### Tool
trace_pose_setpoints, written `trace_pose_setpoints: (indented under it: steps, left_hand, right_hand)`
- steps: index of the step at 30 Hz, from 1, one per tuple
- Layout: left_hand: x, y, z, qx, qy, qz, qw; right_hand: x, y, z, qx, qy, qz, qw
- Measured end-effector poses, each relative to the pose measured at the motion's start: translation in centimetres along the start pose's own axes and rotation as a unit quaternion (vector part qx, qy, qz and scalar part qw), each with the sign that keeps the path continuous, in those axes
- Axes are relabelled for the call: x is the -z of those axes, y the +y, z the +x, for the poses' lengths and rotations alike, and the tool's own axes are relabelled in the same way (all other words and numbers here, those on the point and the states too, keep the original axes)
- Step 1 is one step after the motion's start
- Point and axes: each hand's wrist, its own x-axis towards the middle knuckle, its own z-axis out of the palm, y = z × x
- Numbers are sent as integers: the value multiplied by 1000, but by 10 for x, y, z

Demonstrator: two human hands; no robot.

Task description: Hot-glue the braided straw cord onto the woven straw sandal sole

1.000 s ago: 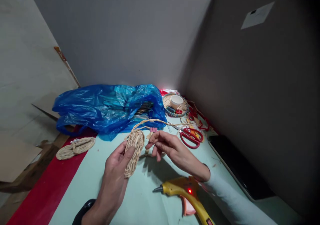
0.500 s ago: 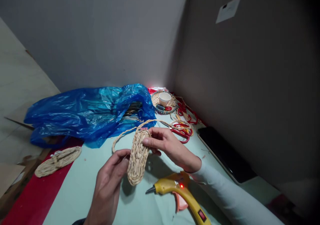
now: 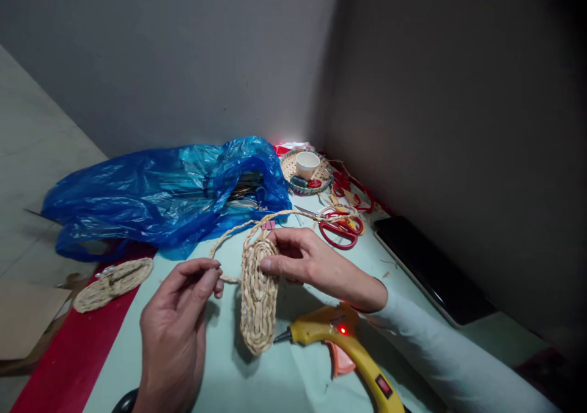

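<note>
An oval sole-shaped piece of coiled straw braid [image 3: 257, 300] hangs upright in my right hand [image 3: 316, 268], the thumb on its face and the other fingers behind its upper edge. From its top a loose braided straw cord [image 3: 288, 215] loops left and also trails right toward the scissors. My left hand [image 3: 181, 321] is apart from the oval piece, to its left. Its thumb and forefinger are pinched together beside the cord's loop; whatever is between them is too small to tell. Just right of the oval piece's lower end lies a yellow glue gun [image 3: 330, 327] with a red light lit.
A blue plastic bag [image 3: 151, 193] lies at the back left. Red-handled scissors [image 3: 342, 230], a woven tray [image 3: 287, 167] with a white cup [image 3: 307, 164], and a black phone [image 3: 431, 269] are on the right. Another straw oval [image 3: 114, 285] with beads sits on the red strip [image 3: 77, 352].
My left hand has drawn away leftward from the oval piece, its fingertips pinched. My right hand still holds the piece, now turned more upright. The camera view has shifted slightly.
</note>
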Motion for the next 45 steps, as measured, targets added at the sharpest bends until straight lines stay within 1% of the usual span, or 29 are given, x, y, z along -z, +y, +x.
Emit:
trace_pose_setpoints:
  steps: [3, 5, 8, 10, 13, 15, 18, 20, 24, 29, 31, 35, 37, 40, 43, 45]
  left_hand:
    - [-1, 1, 2, 16, -21, -13, 1000]
    - [-1, 0, 1, 34, -49, -15, 998]
    - [1, -4, 0, 56, -109, -2, 992]
    - [1, -5, -1, 50, -121, 10, 991]
    - [1, -7, -1, 30, -105, 23, 994]
    - [-1, -7, -1, 29, -101, 30, 994]
    - [-1, -8, 2, 47, -99, 33, 993]
    - [-1, -7, 4, 55, -88, 28, 994]
    - [3, -4, 11, 49, -50, 2, 998]
    - [8, 2, 23, 51, -27, -40, 998]
    - [11, 3, 27, 59, -21, -50, 997]
    - [14, 0, 30, 78, -4, -49, 996]
    - [15, -2, 31, 80, -7, -45, 996]
    - [14, -6, 32, 67, -23, -39, 997]
    - [13, -13, 31, 38, -35, -23, 998]
    - [12, -19, 30, 20, -60, -2, 998]
  right_hand:
    - [2, 3, 2, -4, 3, -1, 1000]
    - [3, 5, 3, -5, 3, 1, 1000]
    - [3, 7, 4, -7, -5, 8, 1000]
    - [2, 8, 4, -9, -13, 15, 1000]
    - [0, 9, 4, -13, -22, 23, 999]
    - [-1, 10, 4, -13, -23, 25, 999]
    - [-1, 10, 4, -6, -26, 25, 999]
    - [2, 11, 5, 1, -24, 26, 999]
    - [10, 16, 9, 13, 11, 35, 999]
    - [23, 28, 15, 6, 54, 24, 998]
    - [25, 31, 16, -3, 62, 16, 998]
    - [24, 31, 17, -26, 59, 20, 998]
    - [22, 30, 16, -33, 60, 27, 997]
    - [21, 29, 15, -36, 68, 37, 996]
    - [20, 28, 12, -20, 78, 46, 996]
    - [19, 28, 11, -2, 85, 54, 995]
